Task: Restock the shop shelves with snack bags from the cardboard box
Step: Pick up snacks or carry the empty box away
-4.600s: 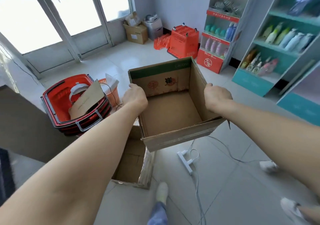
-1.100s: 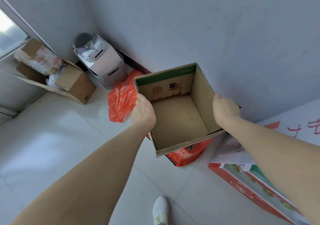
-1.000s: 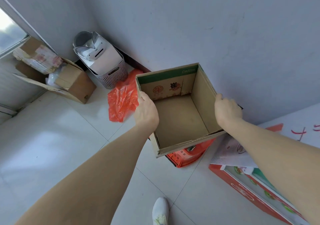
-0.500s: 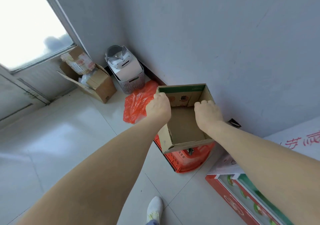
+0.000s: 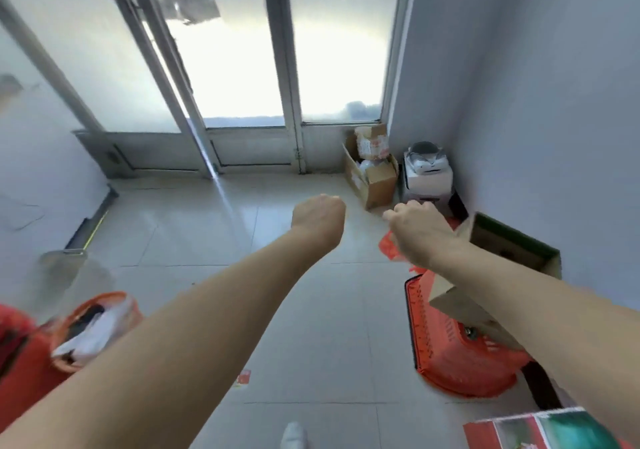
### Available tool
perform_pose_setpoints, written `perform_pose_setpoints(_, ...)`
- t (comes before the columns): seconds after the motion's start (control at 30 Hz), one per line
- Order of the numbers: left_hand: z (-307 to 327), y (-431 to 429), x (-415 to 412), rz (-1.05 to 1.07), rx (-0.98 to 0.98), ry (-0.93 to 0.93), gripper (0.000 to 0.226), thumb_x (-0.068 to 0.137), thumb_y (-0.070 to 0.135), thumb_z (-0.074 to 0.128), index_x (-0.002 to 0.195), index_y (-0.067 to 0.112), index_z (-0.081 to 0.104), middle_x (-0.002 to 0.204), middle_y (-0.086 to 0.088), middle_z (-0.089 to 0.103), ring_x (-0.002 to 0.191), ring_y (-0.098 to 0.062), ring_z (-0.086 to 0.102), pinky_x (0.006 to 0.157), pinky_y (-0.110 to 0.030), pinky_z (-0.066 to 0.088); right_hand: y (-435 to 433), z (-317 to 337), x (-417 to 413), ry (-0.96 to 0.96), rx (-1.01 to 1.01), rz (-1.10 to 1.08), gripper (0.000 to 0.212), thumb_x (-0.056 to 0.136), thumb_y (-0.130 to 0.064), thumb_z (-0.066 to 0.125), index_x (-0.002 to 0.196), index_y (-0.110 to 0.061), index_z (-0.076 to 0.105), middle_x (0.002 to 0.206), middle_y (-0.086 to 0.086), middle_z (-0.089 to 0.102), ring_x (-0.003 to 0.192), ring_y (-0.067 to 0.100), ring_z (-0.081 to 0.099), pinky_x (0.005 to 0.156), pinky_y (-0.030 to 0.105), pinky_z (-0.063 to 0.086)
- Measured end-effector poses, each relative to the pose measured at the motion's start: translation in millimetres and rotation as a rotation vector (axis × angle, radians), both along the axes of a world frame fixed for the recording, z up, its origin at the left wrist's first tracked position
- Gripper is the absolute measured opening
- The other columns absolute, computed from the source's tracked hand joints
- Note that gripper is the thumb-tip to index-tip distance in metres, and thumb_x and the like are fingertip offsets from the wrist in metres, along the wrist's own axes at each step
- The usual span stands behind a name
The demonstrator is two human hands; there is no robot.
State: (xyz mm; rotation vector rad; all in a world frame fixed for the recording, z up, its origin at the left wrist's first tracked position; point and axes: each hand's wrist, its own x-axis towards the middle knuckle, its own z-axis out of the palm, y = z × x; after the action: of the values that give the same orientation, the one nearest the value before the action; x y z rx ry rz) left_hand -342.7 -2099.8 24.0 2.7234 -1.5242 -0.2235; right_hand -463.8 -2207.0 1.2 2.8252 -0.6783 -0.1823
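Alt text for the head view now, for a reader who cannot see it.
The left hand and right hand reach forward empty over a tiled floor. The open cardboard box rests on a red basket against the right wall, with glass doors ahead.
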Motion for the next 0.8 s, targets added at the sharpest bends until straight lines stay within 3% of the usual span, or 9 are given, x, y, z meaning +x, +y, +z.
perform_pose_setpoints(0.07, 11, 65, 20, 0.139, 0.026, 0.002, 0.025, 0.086, -0.007, 0.041, 0.099, 0.008, 0.056, 0.109, -0.014, 0.061, 0.093, -0.032, 0.056, 0.069, -0.032, 0.038, 46, 8, 33, 0.011, 0.01, 0.133, 0.026, 0.092, -0.011, 0.049, 0.116, -0.016, 0.055, 0.115, 0.005, 0.06, 0.108, 0.026, 0.054, 0.085, 0.035, 0.04)
perform_pose_setpoints(0.23, 25, 233, 60, 0.499, 0.031, -0.013, 0.033, 0.088, -0.005, 0.041, 0.114, 0.006, 0.057, 0.119, -0.014, 0.059, 0.108, -0.033, 0.058, 0.08, -0.034, 0.044, 182, 21, 125, -0.016, 0.027, 0.461, 0.021, 0.093, -0.013, 0.048, 0.112, -0.015, 0.057, 0.11, 0.004, 0.061, 0.109, 0.025, 0.054, 0.087, 0.034, 0.04)
perform_pose_setpoints(0.4, 22, 418, 61, 0.819, 0.054, -0.012, 0.03, 0.094, 0.013, 0.048, 0.123, 0.01, 0.053, 0.127, -0.011, 0.056, 0.117, -0.03, 0.055, 0.09, -0.035, 0.046, 358, 21, 190, -0.014, 0.04, 0.78, 0.024, 0.095, -0.014, 0.046, 0.116, -0.017, 0.056, 0.114, 0.003, 0.061, 0.11, 0.024, 0.054, 0.09, 0.032, 0.038)
perform_pose_setpoints(0.63, 3, 660, 14, 1.252, 0.098, 0.103, 0.031, 0.091, 0.003, 0.049, 0.121, 0.006, 0.057, 0.127, -0.014, 0.056, 0.118, -0.033, 0.054, 0.092, -0.039, 0.045, 624, 4, 192, 0.081, 0.069, 1.123, 0.026, 0.094, -0.015, 0.047, 0.119, -0.016, 0.056, 0.124, 0.005, 0.059, 0.119, 0.026, 0.051, 0.102, 0.039, 0.035)
perform_pose_setpoints(0.8, -19, 793, -12, 1.439, 0.087, 0.141, 0.024, 0.093, 0.009, 0.048, 0.113, 0.008, 0.06, 0.119, -0.012, 0.061, 0.111, -0.032, 0.058, 0.085, -0.038, 0.048, 764, -19, 189, 0.141, 0.075, 1.243, 0.033, 0.091, -0.009, 0.046, 0.123, -0.016, 0.054, 0.124, 0.005, 0.058, 0.119, 0.026, 0.049, 0.097, 0.036, 0.036)
